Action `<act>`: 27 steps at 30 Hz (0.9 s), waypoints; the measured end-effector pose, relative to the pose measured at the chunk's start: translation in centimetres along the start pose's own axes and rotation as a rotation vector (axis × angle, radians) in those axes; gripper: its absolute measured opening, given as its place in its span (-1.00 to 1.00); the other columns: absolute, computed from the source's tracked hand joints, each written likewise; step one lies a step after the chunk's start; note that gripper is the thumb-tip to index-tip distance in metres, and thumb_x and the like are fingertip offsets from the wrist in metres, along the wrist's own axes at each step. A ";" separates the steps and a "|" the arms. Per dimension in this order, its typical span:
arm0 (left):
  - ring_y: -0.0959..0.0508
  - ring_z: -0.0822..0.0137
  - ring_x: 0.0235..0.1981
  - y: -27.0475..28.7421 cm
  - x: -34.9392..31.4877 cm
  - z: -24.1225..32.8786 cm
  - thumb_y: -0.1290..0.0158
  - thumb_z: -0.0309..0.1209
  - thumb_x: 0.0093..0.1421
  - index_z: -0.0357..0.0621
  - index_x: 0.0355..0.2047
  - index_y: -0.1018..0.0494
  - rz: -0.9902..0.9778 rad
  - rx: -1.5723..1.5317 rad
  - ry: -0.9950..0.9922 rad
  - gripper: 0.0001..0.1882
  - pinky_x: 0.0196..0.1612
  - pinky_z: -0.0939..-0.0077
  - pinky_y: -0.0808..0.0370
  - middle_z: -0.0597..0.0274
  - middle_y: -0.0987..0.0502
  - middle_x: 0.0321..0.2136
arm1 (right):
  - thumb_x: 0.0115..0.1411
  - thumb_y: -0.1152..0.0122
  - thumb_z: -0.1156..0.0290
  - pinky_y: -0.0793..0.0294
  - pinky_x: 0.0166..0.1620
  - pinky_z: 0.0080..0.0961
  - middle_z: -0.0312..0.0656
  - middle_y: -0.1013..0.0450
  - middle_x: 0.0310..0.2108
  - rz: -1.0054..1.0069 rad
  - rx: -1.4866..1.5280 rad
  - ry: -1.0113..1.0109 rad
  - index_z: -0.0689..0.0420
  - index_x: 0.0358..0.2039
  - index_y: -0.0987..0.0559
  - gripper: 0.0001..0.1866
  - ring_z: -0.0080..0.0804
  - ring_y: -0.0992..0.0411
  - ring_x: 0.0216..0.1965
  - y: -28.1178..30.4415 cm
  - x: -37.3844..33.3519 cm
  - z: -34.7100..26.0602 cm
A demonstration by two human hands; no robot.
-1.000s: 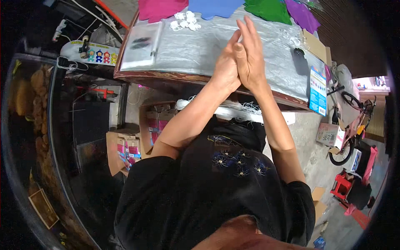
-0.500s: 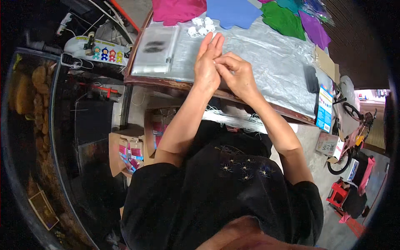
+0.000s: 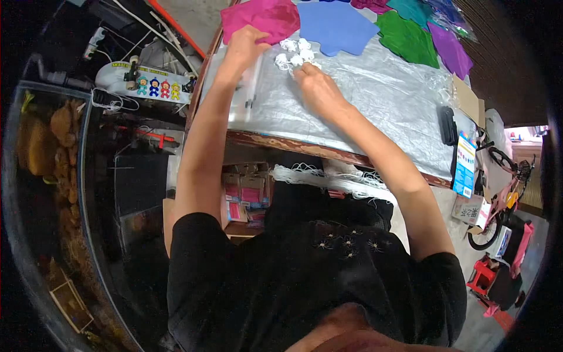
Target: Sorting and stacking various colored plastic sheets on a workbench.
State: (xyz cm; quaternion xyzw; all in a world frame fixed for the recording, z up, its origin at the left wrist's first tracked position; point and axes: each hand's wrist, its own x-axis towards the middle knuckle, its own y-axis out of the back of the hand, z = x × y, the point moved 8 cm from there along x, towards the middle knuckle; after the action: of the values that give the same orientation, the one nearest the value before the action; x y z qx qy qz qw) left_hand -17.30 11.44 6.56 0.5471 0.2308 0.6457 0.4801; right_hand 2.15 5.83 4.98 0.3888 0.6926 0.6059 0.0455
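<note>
Left hand: at the lower left edge of the pink cloth, the left hand has its fingers bent over the fabric; whether they pinch it I cannot tell
Right hand: the right hand reaches in from the right, fingertips drawn narrow at the nearest of the white cord bundles; whether they grip it I cannot tell
White bundles: a small cluster on the silver sheet, just below the gap between the pink cloth and the blue cloth, between the two hands
Table edge: the worn wooden front edge runs beneath both forearms; the left forearm passes over the clear plastic sleeve, near the table's left side
Room to move: silver sheet stretches rightward from the right hand as far as the black item and the blue card at the right front corner; toward the far side the blue cloth and green cloth bound it
Changed: half a second ago the hands met over the front of the table, right fingers at the left palm; now they are apart and farther forward
Unchanged: the white cord bundles sit in the same cluster beside the cloths
</note>
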 end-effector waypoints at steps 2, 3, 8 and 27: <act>-0.66 0.10 -0.20 -1.5 -0.1 -1.3 -0.30 -0.32 0.12 -0.10 -0.18 -0.69 -0.014 -0.047 -0.014 -0.73 -0.09 0.29 -0.57 0.03 -0.67 -0.22 | 0.18 -0.16 0.60 -0.58 -0.09 -0.15 0.10 -0.54 -0.12 -0.085 0.147 -0.056 0.20 0.06 -0.56 -0.60 0.06 -0.56 -0.17 1.3 -0.3 0.7; -0.67 0.05 -0.24 -2.2 -0.3 -2.0 -0.32 -0.33 0.09 -0.07 -0.20 -0.70 -0.027 -0.095 -0.023 -0.74 -0.10 0.24 -0.57 0.03 -0.67 -0.26 | 0.18 -0.17 0.59 -0.58 -0.07 -0.16 0.10 -0.55 -0.08 -0.134 0.217 -0.083 0.20 0.09 -0.55 -0.58 0.06 -0.57 -0.14 1.9 -0.2 0.8; -0.69 0.18 -0.33 -2.4 0.4 -3.0 -0.38 -0.33 0.03 -0.10 -0.28 -0.72 0.057 -0.168 0.167 -0.76 -0.17 0.31 -0.59 0.11 -0.71 -0.35 | 0.19 -0.13 0.62 -0.55 0.02 -0.17 0.10 -0.52 0.05 -0.129 0.372 -0.247 0.19 0.16 -0.51 -0.52 0.08 -0.55 -0.05 7.2 -0.8 4.0; -0.48 0.63 -0.50 -3.7 0.1 -6.9 -0.36 -0.36 0.14 -0.25 -0.31 -0.67 -0.092 -1.073 0.763 -0.79 -0.44 0.71 -0.37 0.40 -0.62 -0.49 | 0.12 -0.03 0.67 -0.20 0.26 -0.13 -0.05 -0.53 0.07 -0.231 -0.009 -0.048 0.19 0.14 -0.52 -0.48 -0.10 -0.38 0.18 -3.0 9.9 6.7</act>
State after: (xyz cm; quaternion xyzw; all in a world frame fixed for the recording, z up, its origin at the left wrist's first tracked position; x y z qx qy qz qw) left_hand -22.33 14.72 1.55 -0.0457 0.0541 0.7984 0.5980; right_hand -2.63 17.24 4.64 0.3208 0.7286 0.5903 0.1335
